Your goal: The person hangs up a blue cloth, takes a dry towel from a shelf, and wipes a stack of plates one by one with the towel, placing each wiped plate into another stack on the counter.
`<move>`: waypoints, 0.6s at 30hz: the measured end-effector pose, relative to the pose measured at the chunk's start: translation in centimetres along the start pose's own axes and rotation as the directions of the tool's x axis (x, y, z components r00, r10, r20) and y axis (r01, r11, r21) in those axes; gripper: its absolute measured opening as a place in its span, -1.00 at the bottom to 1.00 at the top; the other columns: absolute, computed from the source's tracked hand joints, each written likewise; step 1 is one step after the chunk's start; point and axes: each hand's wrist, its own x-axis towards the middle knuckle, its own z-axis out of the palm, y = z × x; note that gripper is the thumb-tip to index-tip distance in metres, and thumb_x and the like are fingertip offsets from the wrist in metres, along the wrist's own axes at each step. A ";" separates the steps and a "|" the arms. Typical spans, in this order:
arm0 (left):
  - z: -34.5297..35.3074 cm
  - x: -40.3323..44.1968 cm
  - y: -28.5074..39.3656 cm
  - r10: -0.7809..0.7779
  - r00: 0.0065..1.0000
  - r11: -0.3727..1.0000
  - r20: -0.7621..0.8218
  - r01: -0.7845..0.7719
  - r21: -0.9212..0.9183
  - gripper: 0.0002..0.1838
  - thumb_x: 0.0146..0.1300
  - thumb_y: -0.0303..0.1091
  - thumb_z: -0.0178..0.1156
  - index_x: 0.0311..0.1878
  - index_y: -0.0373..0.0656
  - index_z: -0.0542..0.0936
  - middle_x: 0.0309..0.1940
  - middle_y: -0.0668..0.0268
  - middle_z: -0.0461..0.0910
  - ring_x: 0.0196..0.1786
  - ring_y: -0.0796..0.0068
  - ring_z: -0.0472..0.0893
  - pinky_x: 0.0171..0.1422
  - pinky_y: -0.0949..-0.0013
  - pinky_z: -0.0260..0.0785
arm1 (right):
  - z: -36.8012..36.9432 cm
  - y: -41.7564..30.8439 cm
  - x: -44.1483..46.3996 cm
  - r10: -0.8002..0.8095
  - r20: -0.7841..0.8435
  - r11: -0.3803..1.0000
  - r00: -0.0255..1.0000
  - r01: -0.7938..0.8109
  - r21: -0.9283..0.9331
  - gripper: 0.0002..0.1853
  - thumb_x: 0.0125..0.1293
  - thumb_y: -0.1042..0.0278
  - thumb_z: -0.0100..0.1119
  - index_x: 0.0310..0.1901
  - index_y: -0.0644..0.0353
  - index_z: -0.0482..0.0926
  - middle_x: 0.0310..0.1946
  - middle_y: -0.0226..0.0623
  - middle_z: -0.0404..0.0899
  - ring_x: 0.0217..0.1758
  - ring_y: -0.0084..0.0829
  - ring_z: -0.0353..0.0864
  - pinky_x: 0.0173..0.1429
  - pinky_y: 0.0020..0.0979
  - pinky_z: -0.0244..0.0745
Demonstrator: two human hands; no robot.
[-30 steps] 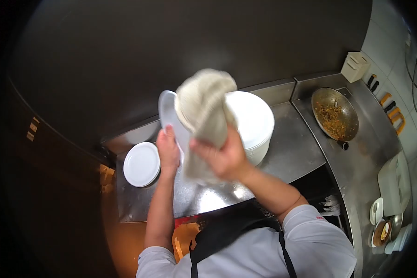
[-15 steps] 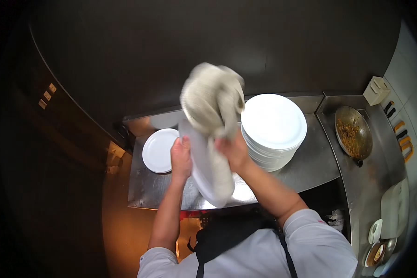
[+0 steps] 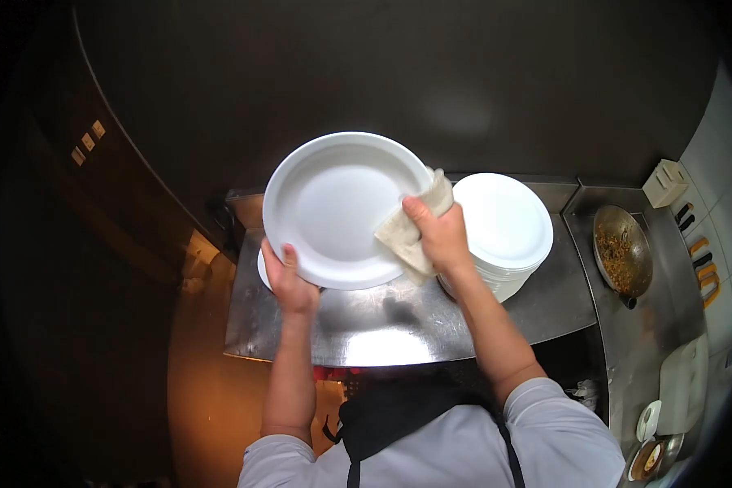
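Note:
A large white oval plate is held up over the steel counter, its inner face toward me. My left hand grips its lower left rim, thumb on the front. At the right rim my right hand pinches a beige cloth against the plate, the thumb on top and part of the cloth folded behind the edge. Just right of that hand stands a tall stack of white plates. Another white plate lies on the counter at left, mostly hidden behind the held one.
The steel counter runs along a dark wall. On the right-hand counter is a wok with food in it. Several yellow- and black-handled utensils hang on the tiled wall. A bowl of food sits at lower right.
The plate has turned from edge-on to facing me and been raised. The cloth, bunched above the plate before, now lies against its right rim in my right hand.

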 end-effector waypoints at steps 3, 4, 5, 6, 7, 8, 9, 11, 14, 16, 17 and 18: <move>-1.6 2.8 0.7 -0.175 0.984 0.984 0.044 0.173 0.042 -0.66 0.49 -0.34 0.14 0.21 -0.33 0.44 0.10 0.13 0.59 0.16 0.27 0.57 0.31 0.21 0.42 | 1.4 1.6 0.3 -0.008 -0.072 0.994 0.997 0.016 0.113 -0.58 0.41 0.20 0.29 0.14 0.32 0.53 -0.03 -0.25 0.65 -0.03 -0.45 0.63 0.10 -0.41 0.55; -2.0 3.5 0.6 -0.180 0.983 0.974 0.034 0.173 0.148 -0.66 0.49 -0.36 0.14 0.21 -0.34 0.44 0.13 0.11 0.58 0.18 0.27 0.57 0.32 0.21 0.42 | 2.7 2.8 0.0 0.053 -0.167 0.976 0.984 -0.015 0.217 -0.58 0.41 0.19 0.28 0.14 0.32 0.53 -0.02 -0.25 0.64 -0.02 -0.45 0.63 0.10 -0.41 0.54; -1.9 3.4 0.4 -0.199 0.979 0.967 -0.046 0.204 0.154 -0.63 0.49 -0.38 0.12 0.26 -0.37 0.43 0.17 0.10 0.56 0.20 0.27 0.55 0.33 0.23 0.39 | 4.3 3.9 -0.5 0.119 -0.255 0.946 0.960 -0.031 0.323 -0.58 0.42 0.17 0.28 0.14 0.32 0.53 -0.02 -0.25 0.64 -0.02 -0.45 0.63 0.10 -0.41 0.54; -1.6 3.0 -0.4 -0.148 0.981 0.982 -0.126 0.161 0.095 -0.62 0.49 -0.39 0.12 0.28 -0.37 0.42 0.18 0.10 0.55 0.19 0.27 0.55 0.33 0.24 0.39 | 6.0 5.2 -1.4 0.198 -0.334 0.903 0.921 -0.039 0.428 -0.57 0.42 0.16 0.27 0.14 0.32 0.53 -0.01 -0.26 0.64 -0.01 -0.45 0.63 0.10 -0.41 0.54; -1.5 2.3 -1.9 -0.107 0.972 0.992 -0.209 0.118 0.043 -0.61 0.49 -0.40 0.11 0.29 -0.37 0.41 0.19 0.10 0.55 0.19 0.27 0.55 0.32 0.25 0.39 | 7.7 6.8 -2.7 0.263 -0.289 0.871 0.920 -0.098 0.481 -0.56 0.41 0.14 0.29 0.13 0.34 0.55 -0.02 -0.22 0.65 0.01 -0.43 0.63 0.10 -0.39 0.54; -1.6 1.6 -3.2 -0.071 0.954 0.997 -0.292 0.072 -0.006 -0.59 0.49 -0.41 0.11 0.31 -0.37 0.40 0.19 0.10 0.54 0.19 0.27 0.55 0.32 0.27 0.39 | 9.2 8.6 -4.2 0.326 -0.242 0.834 0.914 -0.158 0.528 -0.54 0.39 0.13 0.31 0.12 0.35 0.56 -0.02 -0.19 0.66 0.03 -0.41 0.63 0.10 -0.37 0.54; -1.8 1.2 -4.0 -0.052 0.907 0.998 -0.418 0.056 -0.003 -0.57 0.47 -0.44 0.09 0.34 -0.37 0.37 0.23 0.07 0.50 0.21 0.25 0.54 0.32 0.27 0.38 | 10.2 10.6 -5.9 0.327 -0.128 0.888 0.936 -0.258 0.381 -0.56 0.39 0.13 0.29 0.10 0.35 0.58 -0.03 -0.18 0.68 0.01 -0.40 0.65 0.09 -0.36 0.55; -5.0 1.2 -5.0 -0.036 0.859 0.981 -0.510 0.128 0.148 -0.55 0.46 -0.44 0.08 0.35 -0.37 0.34 0.25 0.06 0.48 0.24 0.21 0.52 0.32 0.23 0.39 | 10.1 11.9 -8.4 0.351 0.096 0.932 0.931 -0.358 0.062 -0.58 0.38 0.14 0.29 0.06 0.36 0.61 -0.08 -0.17 0.70 -0.04 -0.39 0.68 0.07 -0.36 0.56; -8.5 1.0 -4.9 -0.066 0.764 0.990 -0.642 0.130 0.054 -0.50 0.43 -0.50 0.01 0.40 -0.32 0.23 0.31 0.03 0.40 0.29 0.11 0.49 0.35 0.10 0.42 | 7.7 11.2 -10.2 0.386 0.307 0.921 0.870 -0.346 -0.178 -0.61 0.35 0.15 0.30 -0.01 0.35 0.64 -0.18 -0.17 0.73 -0.11 -0.38 0.71 0.02 -0.36 0.57; -12.0 -0.2 -5.0 -0.030 0.735 0.984 -0.677 0.141 0.109 -0.48 0.42 -0.53 -0.03 0.42 -0.30 0.18 0.34 0.02 0.37 0.30 0.07 0.48 0.37 0.05 0.42 | 6.4 11.7 -11.3 0.386 0.304 0.921 0.871 -0.379 -0.086 -0.62 0.33 0.15 0.31 -0.04 0.35 0.66 -0.25 -0.19 0.74 -0.16 -0.37 0.73 -0.01 -0.35 0.58; -13.5 -0.8 -5.4 -0.037 0.709 0.978 -0.704 0.172 0.122 -0.47 0.41 -0.54 -0.04 0.43 -0.29 0.17 0.35 0.02 0.36 0.31 0.07 0.48 0.38 0.05 0.42 | 5.6 11.7 -11.3 0.440 0.285 0.895 0.852 -0.441 -0.064 -0.62 0.34 0.14 0.32 -0.06 0.35 0.66 -0.25 -0.19 0.74 -0.17 -0.39 0.73 -0.04 -0.36 0.59; -14.2 -1.3 -5.4 -0.044 0.683 0.970 -0.729 0.203 0.132 -0.46 0.40 -0.55 -0.06 0.43 -0.28 0.16 0.36 0.01 0.35 0.31 0.06 0.48 0.39 0.06 0.41 | 5.0 11.6 -11.2 0.483 0.273 0.868 0.832 -0.495 -0.027 -0.64 0.36 0.14 0.31 -0.07 0.33 0.65 -0.26 -0.19 0.73 -0.19 -0.43 0.72 -0.08 -0.38 0.59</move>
